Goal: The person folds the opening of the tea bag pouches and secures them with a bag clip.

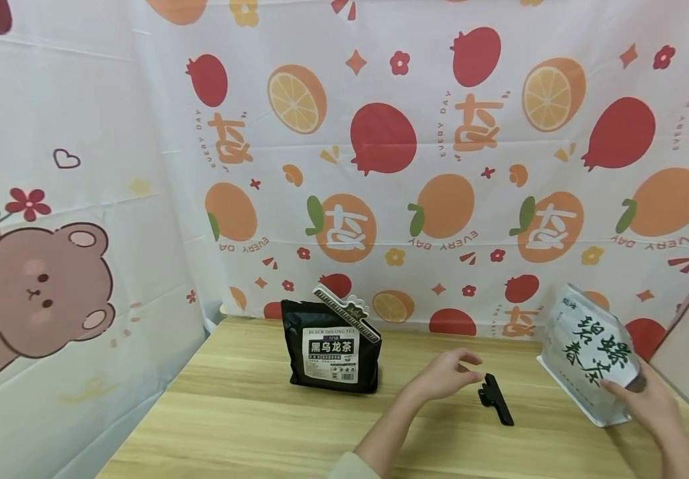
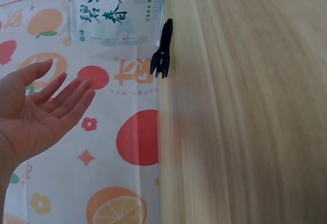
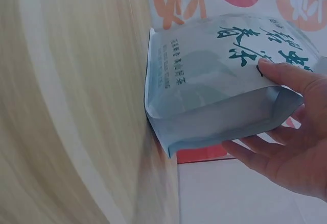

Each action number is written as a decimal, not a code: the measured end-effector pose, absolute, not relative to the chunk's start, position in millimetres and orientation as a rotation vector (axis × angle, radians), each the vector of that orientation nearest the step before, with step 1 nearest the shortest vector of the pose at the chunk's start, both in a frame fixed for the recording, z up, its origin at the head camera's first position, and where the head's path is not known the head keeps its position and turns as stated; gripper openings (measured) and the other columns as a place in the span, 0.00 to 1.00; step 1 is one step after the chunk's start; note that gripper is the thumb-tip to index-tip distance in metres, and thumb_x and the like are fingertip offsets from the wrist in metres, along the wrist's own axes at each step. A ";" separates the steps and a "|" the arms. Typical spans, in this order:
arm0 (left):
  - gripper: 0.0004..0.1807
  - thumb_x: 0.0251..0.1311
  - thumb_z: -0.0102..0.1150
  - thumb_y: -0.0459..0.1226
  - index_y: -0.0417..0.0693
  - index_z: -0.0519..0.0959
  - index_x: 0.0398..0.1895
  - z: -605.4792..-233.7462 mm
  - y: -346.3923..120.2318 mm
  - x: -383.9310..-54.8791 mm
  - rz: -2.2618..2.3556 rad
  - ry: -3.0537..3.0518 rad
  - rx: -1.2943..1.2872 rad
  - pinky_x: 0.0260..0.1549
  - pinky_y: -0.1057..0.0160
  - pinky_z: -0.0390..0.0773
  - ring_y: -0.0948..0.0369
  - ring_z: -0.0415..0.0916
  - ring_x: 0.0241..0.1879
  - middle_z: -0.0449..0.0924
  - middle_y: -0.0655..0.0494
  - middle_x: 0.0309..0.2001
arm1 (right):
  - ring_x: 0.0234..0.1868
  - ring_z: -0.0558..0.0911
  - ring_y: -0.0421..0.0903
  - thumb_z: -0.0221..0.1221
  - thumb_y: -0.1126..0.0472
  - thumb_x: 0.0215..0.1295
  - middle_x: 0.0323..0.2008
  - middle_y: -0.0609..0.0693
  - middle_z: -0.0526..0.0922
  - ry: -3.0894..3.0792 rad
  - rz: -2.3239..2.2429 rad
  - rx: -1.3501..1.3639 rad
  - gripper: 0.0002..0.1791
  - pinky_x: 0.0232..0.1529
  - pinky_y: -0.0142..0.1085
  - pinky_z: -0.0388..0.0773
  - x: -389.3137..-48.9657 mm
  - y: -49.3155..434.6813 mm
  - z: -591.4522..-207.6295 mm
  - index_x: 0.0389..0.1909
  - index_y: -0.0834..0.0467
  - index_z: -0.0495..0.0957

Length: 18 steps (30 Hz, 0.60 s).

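Observation:
At the table's right side my right hand (image 1: 650,399) grips a pale tea bag (image 1: 584,352) with green writing by its side. In the right wrist view the thumb lies on the front of the bag (image 3: 214,71) and the fingers are behind it; its lower edge is at the tabletop. My left hand (image 1: 446,374) is in the air over the table with relaxed fingers and nothing in them. Just right of its fingertips a black bag clip (image 1: 496,399) lies on the wood. In the left wrist view the palm of the left hand (image 2: 46,106) shows.
A black oolong tea bag (image 1: 331,352) stands left of centre, with a white and black clip (image 1: 349,313) across its top corner. Behind the wooden table (image 1: 230,412) hangs a fruit-print cloth (image 1: 320,166); another cloth with a bear (image 1: 44,293) covers the left side.

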State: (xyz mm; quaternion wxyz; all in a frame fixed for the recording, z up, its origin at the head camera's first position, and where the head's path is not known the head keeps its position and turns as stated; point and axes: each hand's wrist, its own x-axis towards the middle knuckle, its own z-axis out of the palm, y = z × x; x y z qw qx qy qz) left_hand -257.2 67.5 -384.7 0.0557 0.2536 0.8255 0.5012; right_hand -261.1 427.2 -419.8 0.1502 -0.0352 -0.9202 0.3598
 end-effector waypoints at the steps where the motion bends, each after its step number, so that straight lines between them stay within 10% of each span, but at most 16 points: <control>1: 0.13 0.60 0.58 0.38 0.48 0.76 0.48 -384.9 69.8 -257.7 1.519 2.508 0.765 0.32 0.69 0.74 0.68 0.74 0.41 0.76 0.64 0.44 | 0.53 0.53 0.80 0.56 0.51 0.63 0.56 0.82 0.51 -2.644 1.036 -0.090 0.47 0.47 0.69 0.50 -260.5 428.7 -420.0 0.67 0.72 0.38; 18: 0.15 0.60 0.58 0.37 0.52 0.73 0.51 -395.6 97.8 -270.9 1.723 2.469 0.577 0.34 0.66 0.74 0.69 0.74 0.40 0.74 0.64 0.48 | 0.43 0.72 0.57 0.60 0.55 0.61 0.49 0.73 0.65 -2.660 1.066 0.108 0.44 0.32 0.38 0.72 -256.4 444.8 -424.2 0.65 0.74 0.46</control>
